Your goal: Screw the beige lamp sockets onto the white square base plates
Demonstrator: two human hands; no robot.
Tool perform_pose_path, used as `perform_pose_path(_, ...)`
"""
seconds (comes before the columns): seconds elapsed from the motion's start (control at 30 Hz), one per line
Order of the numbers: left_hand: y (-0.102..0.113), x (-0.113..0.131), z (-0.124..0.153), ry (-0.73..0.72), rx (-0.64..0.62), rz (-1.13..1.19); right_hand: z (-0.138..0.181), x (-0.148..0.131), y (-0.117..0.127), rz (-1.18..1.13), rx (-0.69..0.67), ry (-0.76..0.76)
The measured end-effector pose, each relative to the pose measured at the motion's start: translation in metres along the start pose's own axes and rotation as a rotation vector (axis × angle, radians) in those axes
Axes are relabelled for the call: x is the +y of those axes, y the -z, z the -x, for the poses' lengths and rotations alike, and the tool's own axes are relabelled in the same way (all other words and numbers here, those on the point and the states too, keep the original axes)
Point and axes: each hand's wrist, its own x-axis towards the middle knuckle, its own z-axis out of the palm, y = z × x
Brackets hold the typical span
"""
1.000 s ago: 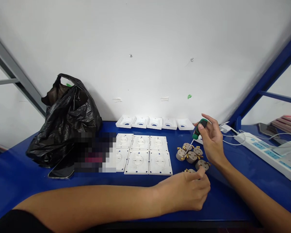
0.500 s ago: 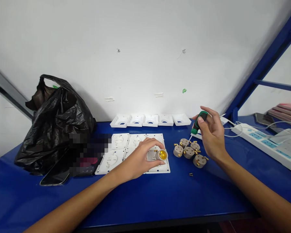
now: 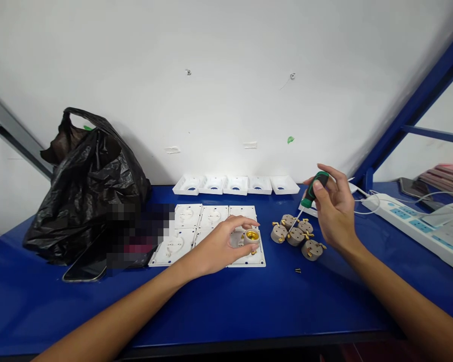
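On the left of the glossy blue surface [image 3: 226, 314], a slack black plastic bag [image 3: 98, 191] stands behind a flat dark phone [image 3: 83, 269] and could slump over it if its load shifted. In the middle, the left hand [image 3: 221, 246] is clamped, thumb in front and fingers behind, on a beige cylindrical socket with a brass-coloured threaded lining [image 3: 252, 236], over the front right of the white square plastic plates [image 3: 213, 216]; a tilted pinch could leave it crooked, and a brushing wrist could nudge the plates apart. Farther right, tiny loose screws [image 3: 298, 271] could be swept away by a forearm, and the five beige round sockets with brass tabs [image 3: 295, 235] could be knocked if the right hand [image 3: 335, 211], gripping the green-and-black screwdriver [image 3: 308, 201], dipped. As for what is unclear, pixelation masks the area beside the bag, the left hand covers part of the front plates, whether the held socket touches its plate cannot be told, the screwdriver's tip is lost among the tabs, and the white power strip [image 3: 415, 223] runs out of view.
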Motion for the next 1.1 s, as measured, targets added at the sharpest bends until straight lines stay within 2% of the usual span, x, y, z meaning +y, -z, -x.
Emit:
perform_pose_path(0.2, -0.006, 0.002, -0.001, -0.085, 0.045, -0.177, 0.002, -0.001, -0.002, -0.019, 0.002, -0.019)
perform_pose_path(0.37, -0.013, 0.008, 0.001, -0.037, 0.116, -0.36, 0.001, 0.004, -0.001, -0.001, -0.001, -0.015)
perform_pose_path(0.5, -0.015, 0.011, 0.004, -0.033, 0.089, -0.427, 0.002, 0.004, -0.001, -0.01, -0.006, -0.018)
perform_pose_path(0.7, 0.004, 0.004, 0.006, -0.057, -0.068, -0.353, 0.003, 0.001, -0.002, -0.011, -0.001, -0.033)
perform_pose_path(0.83, 0.017, 0.003, 0.006, -0.002, -0.153, -0.257, 0.002, 0.001, -0.002, -0.008, -0.002, -0.021)
perform_pose_path(0.9, 0.018, 0.004, 0.005, 0.056, -0.162, -0.216, 0.002, 0.0, -0.002, -0.013, -0.002, -0.026)
perform_pose_path(1.0, 0.011, 0.002, 0.003, 0.133, -0.11, -0.169, 0.002, -0.001, -0.003, -0.026, -0.002, -0.032)
perform_pose_path(1.1, 0.003, 0.001, 0.001, 0.143, -0.068, -0.186, 0.002, -0.001, -0.002, -0.022, -0.01, -0.017)
